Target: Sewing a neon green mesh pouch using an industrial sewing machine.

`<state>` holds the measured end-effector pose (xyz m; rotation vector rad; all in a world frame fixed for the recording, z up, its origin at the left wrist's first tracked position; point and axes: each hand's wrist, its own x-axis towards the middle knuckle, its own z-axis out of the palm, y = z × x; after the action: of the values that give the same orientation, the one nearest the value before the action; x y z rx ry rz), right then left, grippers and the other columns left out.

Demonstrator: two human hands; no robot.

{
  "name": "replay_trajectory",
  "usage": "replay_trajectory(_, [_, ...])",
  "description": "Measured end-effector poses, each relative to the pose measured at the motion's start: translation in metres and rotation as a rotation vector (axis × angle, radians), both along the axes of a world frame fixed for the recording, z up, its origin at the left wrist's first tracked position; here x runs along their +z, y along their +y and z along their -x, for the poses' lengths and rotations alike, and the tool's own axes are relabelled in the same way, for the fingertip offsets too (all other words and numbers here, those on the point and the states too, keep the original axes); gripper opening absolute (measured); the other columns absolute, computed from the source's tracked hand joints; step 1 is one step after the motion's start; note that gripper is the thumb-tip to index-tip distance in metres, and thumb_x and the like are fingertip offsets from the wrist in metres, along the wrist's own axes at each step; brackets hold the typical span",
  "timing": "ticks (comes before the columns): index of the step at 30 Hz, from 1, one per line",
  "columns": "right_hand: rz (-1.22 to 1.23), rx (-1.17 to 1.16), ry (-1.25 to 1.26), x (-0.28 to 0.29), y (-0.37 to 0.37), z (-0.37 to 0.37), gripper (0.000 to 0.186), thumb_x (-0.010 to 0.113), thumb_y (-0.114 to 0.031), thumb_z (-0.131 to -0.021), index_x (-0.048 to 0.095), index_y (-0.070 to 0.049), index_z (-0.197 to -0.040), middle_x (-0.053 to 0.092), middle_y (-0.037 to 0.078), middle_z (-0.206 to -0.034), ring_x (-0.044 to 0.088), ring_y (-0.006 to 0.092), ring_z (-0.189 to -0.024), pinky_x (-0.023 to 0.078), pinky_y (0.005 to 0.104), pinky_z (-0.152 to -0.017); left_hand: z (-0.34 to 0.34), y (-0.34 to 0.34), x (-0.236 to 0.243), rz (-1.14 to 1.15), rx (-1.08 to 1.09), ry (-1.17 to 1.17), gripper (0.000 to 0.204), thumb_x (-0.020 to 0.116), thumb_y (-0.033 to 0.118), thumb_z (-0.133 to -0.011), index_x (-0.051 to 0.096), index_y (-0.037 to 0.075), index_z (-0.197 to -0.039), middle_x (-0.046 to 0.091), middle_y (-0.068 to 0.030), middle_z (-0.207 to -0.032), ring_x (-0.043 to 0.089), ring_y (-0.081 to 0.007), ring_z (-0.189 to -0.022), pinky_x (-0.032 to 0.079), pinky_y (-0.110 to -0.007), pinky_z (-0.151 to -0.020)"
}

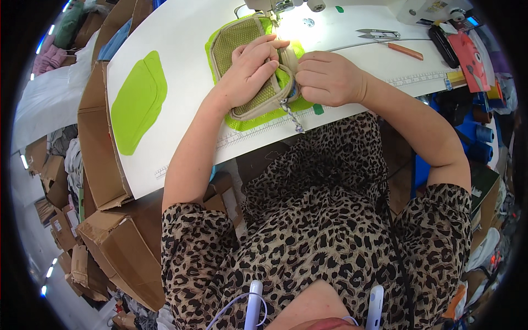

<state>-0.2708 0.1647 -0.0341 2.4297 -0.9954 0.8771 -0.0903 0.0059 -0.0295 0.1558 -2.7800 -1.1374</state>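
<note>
A tan-bound mesh pouch (234,47) with lime-green fabric (240,124) around and beneath it lies under the needle end of a sewing machine (278,6). My left hand (254,70) rests across the pouch, fingers bent and gripping its fabric near the lit needle. On the pouch's right side my right hand (327,78) is closed, its fingertips pinching the edge. A braided cord pull (293,117) hangs off the pouch's near edge, toward me. My fingers hide part of the binding and the exact spot under the needle.
Lime-green cut pieces (137,104) lie on the white table (184,88) at left. Thread snips (378,34), an orange-handled tool (406,51) and a black case (443,47) are at right. A ruler strip (236,139) follows the near edge. Cardboard boxes (118,247) stand left.
</note>
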Motion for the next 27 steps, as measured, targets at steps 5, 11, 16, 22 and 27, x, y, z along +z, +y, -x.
replay_trajectory(5, [-0.310,-0.066,0.038,-0.003,0.029,0.004,0.012,0.064,-0.010,-0.074,0.057,-0.007,-0.082,0.058,0.004,-0.090,0.061,0.0211,-0.089,0.054,0.0343,-0.086,0.003,0.008,-0.004,0.131,-0.005,0.004,0.012,0.046,0.020,-0.097,0.050,0.009,-0.099,0.052,-0.0058,-0.149,0.031,-0.0271,-0.148,0.018,-0.048,-0.117])
replay_trajectory(11, [-0.551,-0.252,-0.091,-0.002,0.062,0.000,0.036,0.066,-0.005,-0.076,0.068,-0.008,-0.111,0.063,0.004,-0.122,0.061,0.0226,-0.115,0.044,0.0430,-0.110,-0.003,0.013,0.005,0.215,-0.079,0.050,0.040,0.070,0.040,-0.084,0.059,0.013,-0.111,0.049,-0.0066,-0.150,0.030,-0.0323,-0.148,0.019,-0.051,-0.118])
replay_trajectory(16, [-0.596,-0.299,-0.172,-0.002,0.071,-0.005,0.037,0.066,-0.005,-0.077,0.069,-0.010,-0.114,0.061,0.003,-0.127,0.060,0.0221,-0.117,0.041,0.0444,-0.112,-0.006,0.019,0.008,0.196,-0.118,0.031,0.068,0.085,0.055,-0.065,0.063,0.018,-0.118,0.048,-0.0096,-0.149,0.029,-0.0368,-0.147,0.016,-0.060,-0.120])
replay_trajectory(22, [-0.632,-0.326,-0.270,0.001,0.073,-0.004,0.037,0.066,-0.007,-0.079,0.067,-0.011,-0.115,0.062,0.003,-0.126,0.059,0.0206,-0.116,0.040,0.0451,-0.113,-0.003,0.027,0.014,0.221,-0.127,0.044,0.069,0.088,0.043,-0.063,0.061,0.017,-0.121,0.048,-0.0070,-0.149,0.029,-0.0379,-0.147,0.019,-0.060,-0.118])
replay_trajectory(27, [-0.606,-0.360,-0.245,0.006,0.074,-0.010,0.031,0.067,-0.008,-0.078,0.065,-0.012,-0.109,0.063,0.002,-0.118,0.060,0.0203,-0.112,0.041,0.0440,-0.110,-0.005,0.043,0.024,0.195,-0.190,-0.032,0.057,0.086,0.037,-0.065,0.064,0.017,-0.113,0.055,-0.0053,-0.132,0.039,-0.0333,-0.140,0.018,-0.064,-0.116])
